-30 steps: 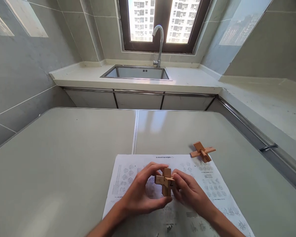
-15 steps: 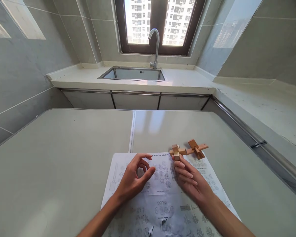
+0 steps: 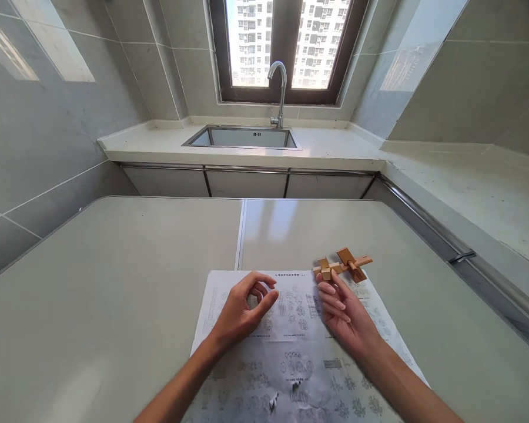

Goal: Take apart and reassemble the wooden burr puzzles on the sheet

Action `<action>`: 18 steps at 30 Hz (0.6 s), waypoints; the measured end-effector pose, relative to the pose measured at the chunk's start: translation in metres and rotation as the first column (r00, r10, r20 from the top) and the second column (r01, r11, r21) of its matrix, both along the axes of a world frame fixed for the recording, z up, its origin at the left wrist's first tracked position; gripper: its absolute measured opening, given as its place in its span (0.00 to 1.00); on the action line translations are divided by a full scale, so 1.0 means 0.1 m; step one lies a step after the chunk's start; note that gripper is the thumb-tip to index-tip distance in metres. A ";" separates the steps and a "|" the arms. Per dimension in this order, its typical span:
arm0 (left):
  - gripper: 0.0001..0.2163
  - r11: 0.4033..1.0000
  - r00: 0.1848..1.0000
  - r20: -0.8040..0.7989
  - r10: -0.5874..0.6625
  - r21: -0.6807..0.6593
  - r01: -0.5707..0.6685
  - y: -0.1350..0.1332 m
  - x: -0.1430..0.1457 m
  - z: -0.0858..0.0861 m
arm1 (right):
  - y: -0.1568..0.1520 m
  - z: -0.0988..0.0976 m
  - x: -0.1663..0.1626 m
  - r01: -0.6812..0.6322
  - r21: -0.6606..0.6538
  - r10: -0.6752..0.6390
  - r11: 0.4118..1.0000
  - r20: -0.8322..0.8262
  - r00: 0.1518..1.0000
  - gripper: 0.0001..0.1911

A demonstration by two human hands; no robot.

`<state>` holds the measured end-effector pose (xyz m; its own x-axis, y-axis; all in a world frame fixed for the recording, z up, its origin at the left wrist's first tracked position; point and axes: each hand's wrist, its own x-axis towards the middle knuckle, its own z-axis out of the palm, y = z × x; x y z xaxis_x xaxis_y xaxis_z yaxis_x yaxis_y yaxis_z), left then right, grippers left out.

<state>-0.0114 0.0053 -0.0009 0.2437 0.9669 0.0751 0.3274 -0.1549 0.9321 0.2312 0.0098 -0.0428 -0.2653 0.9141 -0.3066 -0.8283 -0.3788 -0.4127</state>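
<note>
My right hand (image 3: 346,311) has its fingertips at the near side of a small wooden interlocking-block puzzle (image 3: 326,269), one tip on either side of its front block. That puzzle sits low at the top edge of a printed sheet (image 3: 291,346). Right behind it, a second wooden piece of crossed sticks (image 3: 352,265) lies on the table; whether the two touch is hard to tell. Over the left part of the sheet hovers my left hand (image 3: 247,302), holding nothing, its fingers loosely curled with thumb and forefinger apart.
The pale table (image 3: 114,294) has a seam down its middle. Beyond it stands a counter (image 3: 335,141) with a sink (image 3: 247,147) and a tall faucet (image 3: 282,94) below a window. Another counter (image 3: 467,176) runs along the right side.
The block puzzle in my right hand has shifted slightly right and turned, coming down closer to the crossed-stick piece. My left hand stays nearly in place. The camera view has tilted up a little.
</note>
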 end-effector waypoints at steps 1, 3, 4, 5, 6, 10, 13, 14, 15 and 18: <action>0.13 1.000 1.000 0.006 0.008 0.000 -0.008 0.00 0.00 0.00 | 0.00 0.01 -0.01 -0.020 0.010 0.020 1.000 0.010 1.000 0.13; 0.14 0.999 0.999 0.013 0.035 -0.007 -0.035 0.01 -0.02 -0.01 | -0.02 0.03 -0.04 -0.077 0.022 0.075 0.997 0.050 0.996 0.13; 0.14 0.999 0.999 0.015 0.051 -0.014 -0.051 0.01 -0.02 -0.02 | -0.04 0.04 -0.07 -0.113 0.023 0.111 0.993 0.081 0.991 0.14; 0.15 0.997 0.998 0.016 0.068 -0.022 -0.068 0.02 -0.03 -0.03 | -0.06 0.06 -0.09 -0.155 0.022 0.151 0.988 0.118 0.981 0.14; 0.15 0.996 0.996 0.019 0.088 -0.029 -0.087 0.03 -0.04 -0.03 | -0.09 0.07 -0.11 -0.199 0.023 0.193 0.980 0.158 0.968 0.14; 0.16 0.987 0.987 0.032 0.157 -0.050 -0.155 0.05 -0.06 -0.05 | -0.18 0.12 -0.17 -0.388 0.066 0.355 0.919 0.286 0.890 0.15; 0.17 0.986 0.987 0.035 0.159 -0.054 -0.157 0.07 -0.05 -0.05 | -0.20 0.11 -0.16 -0.457 0.114 0.407 0.882 0.305 0.861 0.16; 0.17 0.986 0.987 0.035 0.157 -0.055 -0.155 0.07 -0.05 -0.04 | -0.19 0.10 -0.15 -0.458 0.123 0.406 0.881 0.304 0.862 0.16; 0.17 0.986 0.987 0.035 0.157 -0.056 -0.155 0.07 -0.05 -0.04 | -0.18 0.09 -0.15 -0.452 0.128 0.399 0.883 0.303 0.866 0.16; 0.18 0.986 0.987 0.036 0.156 -0.055 -0.154 0.07 -0.06 -0.04 | -0.16 0.07 -0.13 -0.420 0.133 0.369 0.898 0.294 0.882 0.16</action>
<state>-0.0174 0.0124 -0.0046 0.0881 0.9957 0.0301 0.3058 -0.0558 0.9505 0.2183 -0.0060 -0.0359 -0.5519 0.7966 -0.2465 -0.4829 -0.5463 -0.6844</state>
